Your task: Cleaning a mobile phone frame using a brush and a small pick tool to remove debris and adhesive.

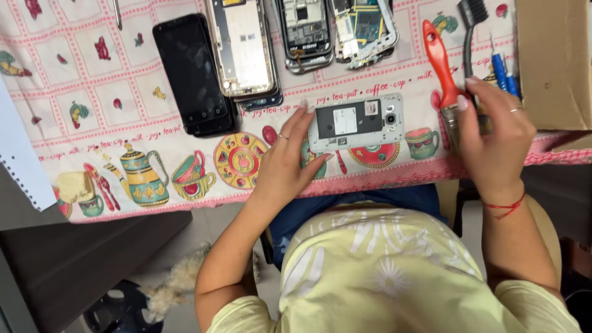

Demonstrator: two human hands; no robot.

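Phone frame [356,123], white, back cover off, lies flat on the printed cloth [92,92] at the near edge of the worktop, camera end to the right, its dark inner plate and the label on it exposed.

Left hand [285,161] rests spread on the cloth at the frame's left end; fingertips touch its left edge and near corner, pinning it rather than gripping it. Fingers wide, nothing held.

Right hand [493,139] is closed round the metal ferrule of a red-handled brush [441,58], handle pointing away from the body. Bristles are hidden under the hand, so I can't tell if they touch anything. Brush sits well to the right of the frame, not over it.

Step, as I read it: frame steadied, brush just taken up or being set down — can't tell which. Looks like dusting of the opened back.

If brushing is next, it calls for swinging the bristles left over the frame, light strokes round the camera module, with the left hand holding the frame from sliding on the cloth.

Also on the cloth: a black phone [192,74] and three stripped phone bodies [302,31] along the far side, blue-handled tools [502,71] and a black brush [472,18] beyond the right hand. Cardboard box [552,61] at far right.
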